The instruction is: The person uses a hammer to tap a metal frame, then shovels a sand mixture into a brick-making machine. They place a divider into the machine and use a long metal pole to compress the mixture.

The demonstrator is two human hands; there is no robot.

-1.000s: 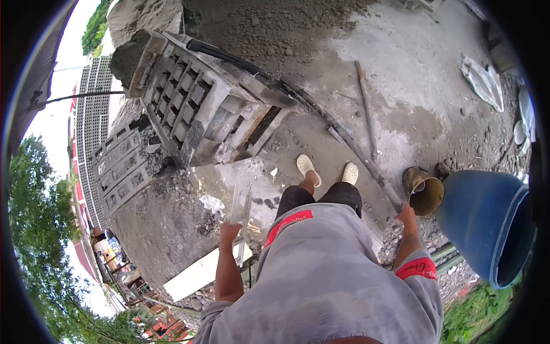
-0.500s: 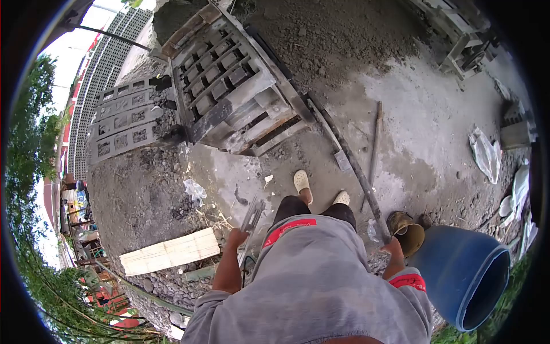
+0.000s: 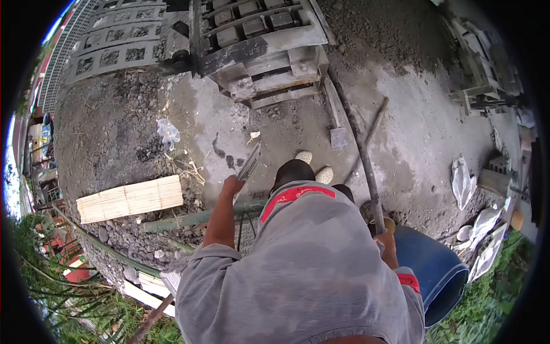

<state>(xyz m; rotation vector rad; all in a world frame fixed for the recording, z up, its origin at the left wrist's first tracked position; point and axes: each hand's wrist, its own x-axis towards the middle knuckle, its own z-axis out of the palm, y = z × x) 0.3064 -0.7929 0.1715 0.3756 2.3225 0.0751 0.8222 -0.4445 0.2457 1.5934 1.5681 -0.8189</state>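
Note:
My left hand (image 3: pixel 234 184) is closed round the near end of a flat grey metal tool (image 3: pixel 250 163), out to the left of my body. On the right, my right hand (image 3: pixel 387 241) grips the lower end of a long dark pole (image 3: pixel 364 150). That pole slants up and away towards the wooden frame (image 3: pixel 281 71), which holds rows of grey blocks. A flat-headed tool (image 3: pixel 338 137) lies on the ground just left of the pole.
A blue barrel (image 3: pixel 421 258) stands at the lower right, with a bucket (image 3: pixel 389 223) beside it. Another stick (image 3: pixel 375 126) lies beyond the pole. Hollow blocks (image 3: pixel 109 57) sit at the upper left, a slatted bamboo panel (image 3: pixel 130 199) at the left.
The view has shifted, and the wooden frame now appears higher and more upright. Both hands still hold their things; the left hand and its tool appear further up in view.

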